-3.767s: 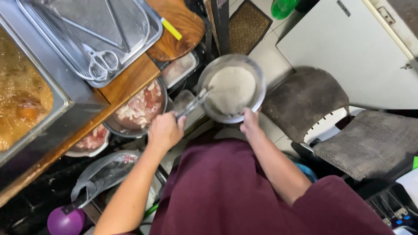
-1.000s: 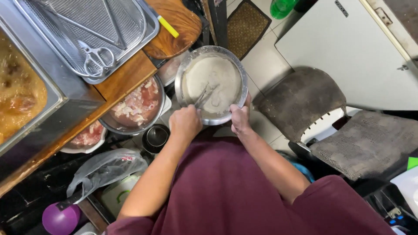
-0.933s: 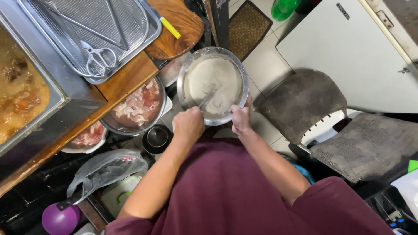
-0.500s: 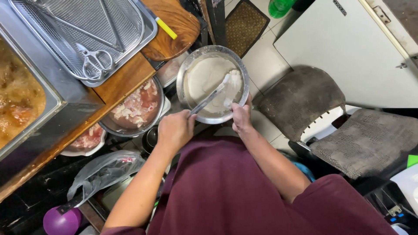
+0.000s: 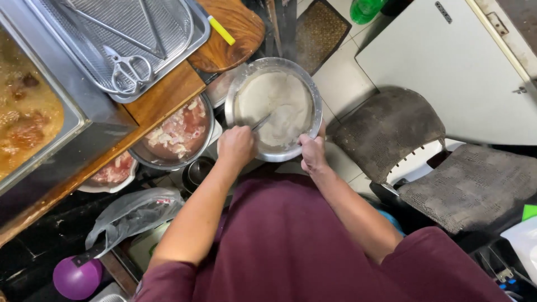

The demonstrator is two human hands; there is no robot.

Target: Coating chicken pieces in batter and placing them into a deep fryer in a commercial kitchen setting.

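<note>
**Two hands at a steel bowl of pale batter**

At the far left, around nine o'clock, a steel pan of brownish stew [image 5: 25,120] sits sunk in the counter. Toward eleven o'clock lies a metal tray [image 5: 193,33] with a wire rack, and a pair of scissors [image 5: 130,68] rests on it. Just right of the tray, at twelve o'clock, a round wooden board [image 5: 235,25] carries a yellow marker [image 5: 221,30]. Below the tray, a bowl of raw meat [image 5: 178,134] stands beside a smaller dish of meat [image 5: 114,170] at its eight o'clock. Down at seven o'clock are a crumpled plastic bag [image 5: 131,215] and a purple ball [image 5: 77,278].

Near the middle, the left hand [image 5: 237,146] is closed around a thin metal utensil [image 5: 262,121], whose tip dips into the batter at the hand's one o'clock. The steel bowl [image 5: 313,92], filled with pale batter [image 5: 274,103], is held in front of the maroon shirt [image 5: 291,240]. The right hand [image 5: 313,154] grips the bowl's rim at its five o'clock, fingers curled on the edge.

At three o'clock, two grey mats [image 5: 391,131] lie on the tiled floor.
</note>
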